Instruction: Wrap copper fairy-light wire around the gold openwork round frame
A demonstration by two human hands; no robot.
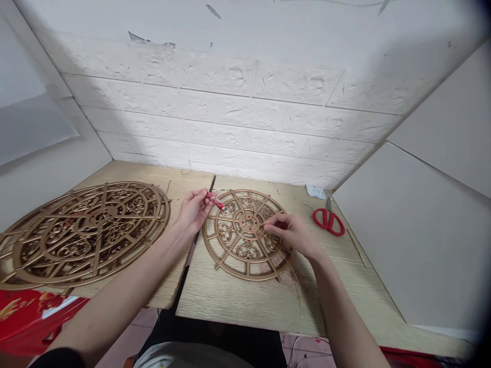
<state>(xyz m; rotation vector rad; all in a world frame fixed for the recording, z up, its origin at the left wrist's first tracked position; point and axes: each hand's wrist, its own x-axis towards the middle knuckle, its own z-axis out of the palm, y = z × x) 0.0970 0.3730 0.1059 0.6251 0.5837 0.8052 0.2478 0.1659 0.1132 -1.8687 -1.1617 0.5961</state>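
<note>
A round gold-coloured openwork panel (247,272) with spokes and scroll ornaments lies flat on the wooden table. My left hand (195,208) is closed round a slim red patterned tube (216,201) with a shiny end, which points down and right over the panel's upper left rim. I cannot make out exactly what the tube is. Near the panel's centre, the fingertips of my right hand (286,230) pinch a thin yellowish wire (282,250). The wire's loose length trails over the panel's lower right rim onto the table.
Several similar gold panels (90,276) lie stacked at left, with wires on them. Red-handled scissors (329,223) lie at right, near a small white-blue packet (315,191) and a thin stick (356,247). A white brick-patterned wall (230,112) stands behind the table (245,306).
</note>
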